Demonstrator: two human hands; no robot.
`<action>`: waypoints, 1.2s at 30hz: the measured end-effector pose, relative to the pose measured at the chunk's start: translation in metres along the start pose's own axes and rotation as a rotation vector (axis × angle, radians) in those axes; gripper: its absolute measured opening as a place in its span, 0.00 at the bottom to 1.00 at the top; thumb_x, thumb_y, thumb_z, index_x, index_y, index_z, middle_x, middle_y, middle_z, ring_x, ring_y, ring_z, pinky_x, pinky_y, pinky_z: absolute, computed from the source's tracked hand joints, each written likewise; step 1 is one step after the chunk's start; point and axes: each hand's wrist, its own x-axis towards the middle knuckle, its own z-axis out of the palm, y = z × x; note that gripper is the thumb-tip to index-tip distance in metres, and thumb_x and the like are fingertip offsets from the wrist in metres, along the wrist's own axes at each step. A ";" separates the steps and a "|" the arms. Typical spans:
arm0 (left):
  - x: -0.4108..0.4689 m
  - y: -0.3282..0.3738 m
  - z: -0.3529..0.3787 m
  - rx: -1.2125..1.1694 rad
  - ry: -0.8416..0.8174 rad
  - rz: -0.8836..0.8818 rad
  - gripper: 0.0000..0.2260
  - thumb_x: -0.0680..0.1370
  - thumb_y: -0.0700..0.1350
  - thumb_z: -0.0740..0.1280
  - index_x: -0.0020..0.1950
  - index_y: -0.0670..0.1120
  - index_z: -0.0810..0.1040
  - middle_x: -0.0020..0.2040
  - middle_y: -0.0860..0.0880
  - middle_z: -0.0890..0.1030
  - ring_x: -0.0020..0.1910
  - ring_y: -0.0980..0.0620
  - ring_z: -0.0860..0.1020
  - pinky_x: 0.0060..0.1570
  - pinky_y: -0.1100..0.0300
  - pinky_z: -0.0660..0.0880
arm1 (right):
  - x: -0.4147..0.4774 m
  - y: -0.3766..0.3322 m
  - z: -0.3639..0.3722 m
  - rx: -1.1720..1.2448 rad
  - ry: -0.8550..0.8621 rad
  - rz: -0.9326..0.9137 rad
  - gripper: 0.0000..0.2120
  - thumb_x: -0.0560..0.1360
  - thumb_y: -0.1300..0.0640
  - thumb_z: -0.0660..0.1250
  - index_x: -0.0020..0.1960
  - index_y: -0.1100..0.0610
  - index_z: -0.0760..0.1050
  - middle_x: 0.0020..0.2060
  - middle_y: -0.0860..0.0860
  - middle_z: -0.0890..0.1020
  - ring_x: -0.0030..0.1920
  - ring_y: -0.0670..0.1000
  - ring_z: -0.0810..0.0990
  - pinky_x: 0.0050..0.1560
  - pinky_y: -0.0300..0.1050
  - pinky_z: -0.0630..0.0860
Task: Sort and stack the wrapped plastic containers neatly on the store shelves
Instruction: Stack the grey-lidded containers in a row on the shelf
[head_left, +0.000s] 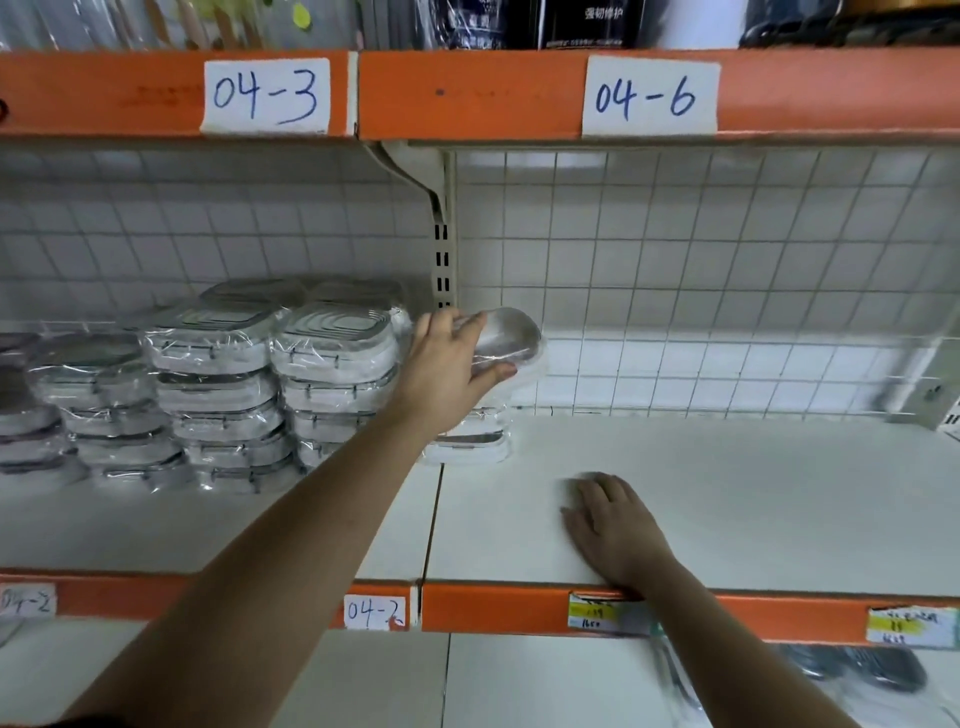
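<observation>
A wrapped container (511, 335) is gripped in the left hand (447, 374), with the fingers curled over its top and the thumb hooked under its near edge. It is held tilted in the air, directly above a short stack (470, 441) that lies just below and behind the wrist. Its body is seen as rounded and silvery-grey under glossy, crinkled film (motion blur hides finer detail). For the placing to be done well, the container should be levelled and its corners lined up with the pile beneath before it is released, since slick wrap is likely to slide. To the left of the hand, taller stacks (332, 374) of like containers are ranged in rows. To its right and nearer, the right hand (615, 525) is laid flat, fingers relaxed, on the white shelf (753, 493), and nothing is held in it.
</observation>
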 end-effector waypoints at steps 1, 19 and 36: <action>0.008 -0.002 0.001 0.033 -0.030 -0.009 0.35 0.77 0.65 0.63 0.76 0.44 0.66 0.69 0.41 0.68 0.70 0.43 0.63 0.70 0.48 0.63 | 0.000 -0.001 -0.002 -0.004 0.003 -0.008 0.35 0.75 0.38 0.48 0.63 0.62 0.77 0.62 0.59 0.78 0.64 0.63 0.75 0.66 0.55 0.72; 0.018 0.004 0.032 0.298 -0.088 -0.131 0.24 0.79 0.35 0.61 0.74 0.50 0.67 0.70 0.49 0.68 0.68 0.44 0.69 0.60 0.51 0.72 | -0.002 -0.003 -0.005 0.012 0.036 -0.026 0.32 0.75 0.39 0.51 0.61 0.62 0.78 0.59 0.58 0.79 0.62 0.61 0.76 0.64 0.52 0.73; -0.123 0.045 0.044 0.194 -0.033 0.047 0.21 0.78 0.52 0.55 0.65 0.48 0.79 0.63 0.46 0.79 0.60 0.45 0.78 0.62 0.51 0.70 | -0.059 0.006 -0.062 0.195 0.284 -0.018 0.12 0.77 0.61 0.65 0.59 0.61 0.80 0.55 0.57 0.81 0.57 0.62 0.75 0.56 0.50 0.73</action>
